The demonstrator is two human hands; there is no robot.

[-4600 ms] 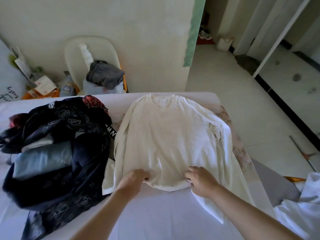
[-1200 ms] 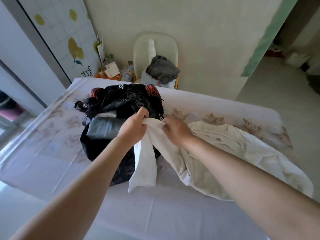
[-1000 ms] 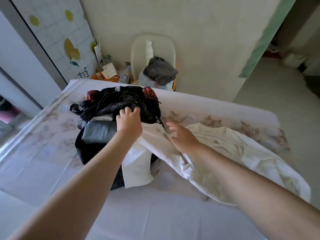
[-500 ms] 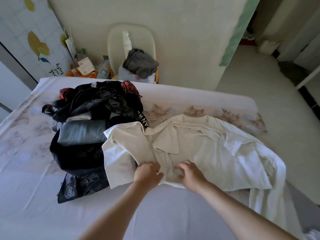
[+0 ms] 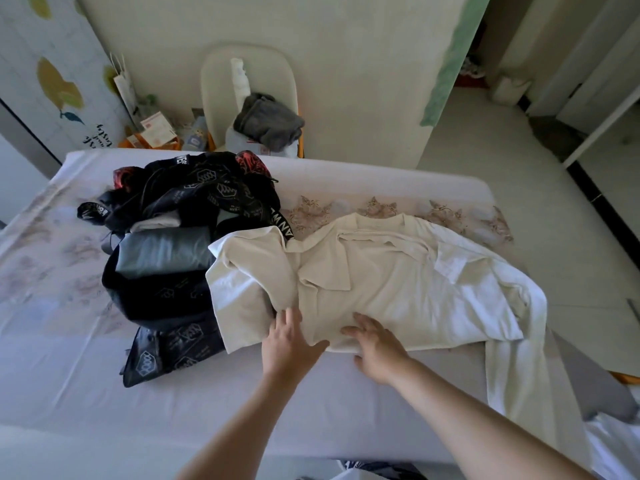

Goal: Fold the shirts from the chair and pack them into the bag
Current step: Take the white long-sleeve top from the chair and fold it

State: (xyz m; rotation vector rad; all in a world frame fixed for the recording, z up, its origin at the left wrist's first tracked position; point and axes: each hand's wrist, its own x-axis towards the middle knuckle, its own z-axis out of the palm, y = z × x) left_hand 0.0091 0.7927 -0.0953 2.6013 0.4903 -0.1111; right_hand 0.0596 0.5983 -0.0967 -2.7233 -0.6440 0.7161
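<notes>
A cream long-sleeved shirt (image 5: 388, 282) lies partly folded across the bed, its left end draped over the edge of the black patterned bag (image 5: 173, 244). The bag stands open on the bed with a folded grey-blue shirt (image 5: 162, 251) inside. My left hand (image 5: 291, 344) rests flat on the shirt's near edge, fingers spread. My right hand (image 5: 374, 344) lies flat beside it on the same hem, fingers apart. Behind the bed a white chair (image 5: 249, 88) holds a dark grey shirt (image 5: 268, 121) on a pale one.
The bed (image 5: 242, 410) has a pale lilac sheet with a floral band at the far side. One sleeve hangs off the right edge. Paper bags and boxes (image 5: 152, 129) stand on the floor left of the chair. Tiled floor lies to the right.
The shirt lay flat earlier, then I lifted one end over to the bag. Since half a second ago my hands have opened and now press flat on the near hem.
</notes>
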